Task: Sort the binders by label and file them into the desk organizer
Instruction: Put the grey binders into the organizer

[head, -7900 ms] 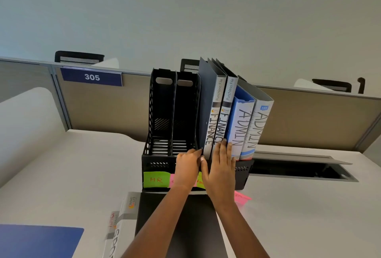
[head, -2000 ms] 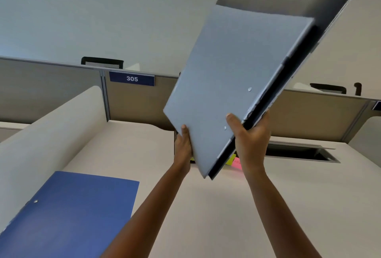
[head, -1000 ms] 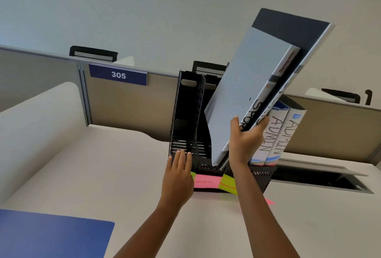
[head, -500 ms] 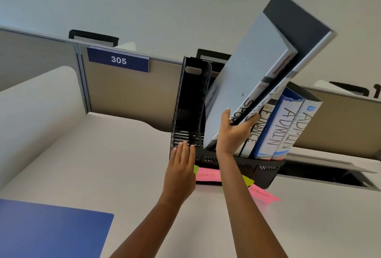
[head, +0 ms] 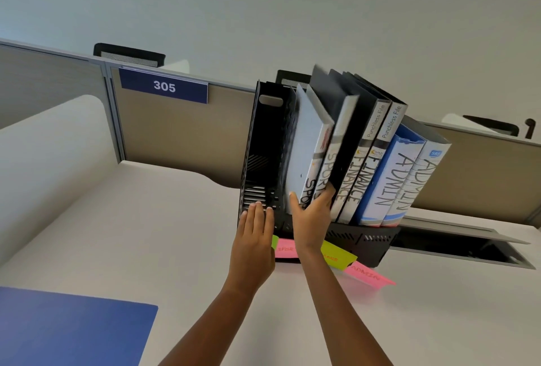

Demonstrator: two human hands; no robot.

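A black mesh desk organizer (head: 363, 241) stands on the white desk. My right hand (head: 311, 215) grips the lower spines of two SPORTS binders (head: 310, 157), one grey and one dark, standing almost upright in the second slot from the left. To their right stand two dark FINANCE binders (head: 366, 166) and two blue and grey ADMIN binders (head: 404, 181). My left hand (head: 255, 234) rests flat with straight fingers on the organizer's front left edge. The leftmost slot (head: 263, 155) holds nothing. Sticky labels hang on the organizer's front: pink SPORTS (head: 285, 248), yellow FINANCE (head: 336, 256), pink ADMIN (head: 370, 276).
A blue folder (head: 67, 333) lies flat on the desk at the lower left. A beige partition with a "305" sign (head: 164, 86) runs behind the organizer. An open cable slot (head: 456, 245) lies in the desk to the right.
The two SPORTS binders have swung down from a steep tilt into the organizer's second slot. My right hand slid lower with them. My left hand stayed on the organizer's front.
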